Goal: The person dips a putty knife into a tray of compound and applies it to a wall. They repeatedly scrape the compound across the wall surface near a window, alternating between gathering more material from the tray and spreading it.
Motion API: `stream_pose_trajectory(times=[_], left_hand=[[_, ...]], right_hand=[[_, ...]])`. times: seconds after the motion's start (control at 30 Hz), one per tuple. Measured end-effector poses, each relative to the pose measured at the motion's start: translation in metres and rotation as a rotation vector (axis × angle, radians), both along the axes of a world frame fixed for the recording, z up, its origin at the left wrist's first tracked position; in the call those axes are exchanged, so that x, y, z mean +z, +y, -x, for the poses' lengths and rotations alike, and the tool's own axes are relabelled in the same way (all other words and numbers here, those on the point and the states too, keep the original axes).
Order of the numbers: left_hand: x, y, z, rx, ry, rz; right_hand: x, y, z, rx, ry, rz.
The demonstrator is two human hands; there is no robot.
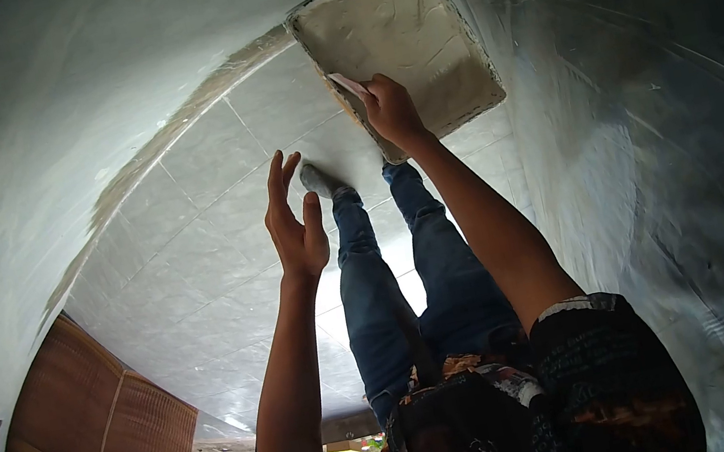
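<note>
My right hand (391, 111) grips the near edge of a square plaster-coated board (397, 43), a mortar hawk by the look of it. The fingers are curled over the rim and pressed against it, with a pale strip pinched under the fingertips at the edge. The board sits at the top centre of the view, against the grey plastered wall (652, 129) on that side, its face smeared with wet plaster.

My left hand (294, 223) holds nothing. It is spread flat, fingers extended and close together, thumb apart, raised over the tiled floor (194, 254). It is near the board but not touching it.

My legs in blue jeans (373, 291) stand on the tiles between both arms. A brown corrugated panel (100, 433) is at the lower left.
</note>
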State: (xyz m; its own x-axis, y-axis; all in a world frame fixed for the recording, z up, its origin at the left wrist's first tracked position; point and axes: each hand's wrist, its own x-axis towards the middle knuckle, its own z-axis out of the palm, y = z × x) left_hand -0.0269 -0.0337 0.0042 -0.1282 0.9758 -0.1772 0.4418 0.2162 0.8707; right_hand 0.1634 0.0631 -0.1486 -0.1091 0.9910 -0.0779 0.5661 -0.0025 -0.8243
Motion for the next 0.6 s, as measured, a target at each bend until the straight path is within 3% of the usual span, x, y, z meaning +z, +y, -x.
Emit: stream_pose_trajectory(times=[0.13, 0.2, 0.37, 0.6], left_hand=[[-0.002, 0.001, -0.006, -0.018, 0.008, -0.004], [-0.001, 0.002, -0.012, -0.017, -0.022, 0.037], [0.002, 0.007, -0.018, -0.026, -0.011, 0.022], [0.003, 0.012, -0.021, -0.02, -0.016, 0.011]], right_hand=[[-0.023, 0.036, 0.013, 0.029, -0.097, -0.028], [-0.014, 0.058, 0.013, 0.126, -0.246, 0.082], [0.011, 0.075, 0.017, 0.074, -0.23, 0.155], [-0.005, 0.073, 0.005, 0.125, -0.282, 0.242]])
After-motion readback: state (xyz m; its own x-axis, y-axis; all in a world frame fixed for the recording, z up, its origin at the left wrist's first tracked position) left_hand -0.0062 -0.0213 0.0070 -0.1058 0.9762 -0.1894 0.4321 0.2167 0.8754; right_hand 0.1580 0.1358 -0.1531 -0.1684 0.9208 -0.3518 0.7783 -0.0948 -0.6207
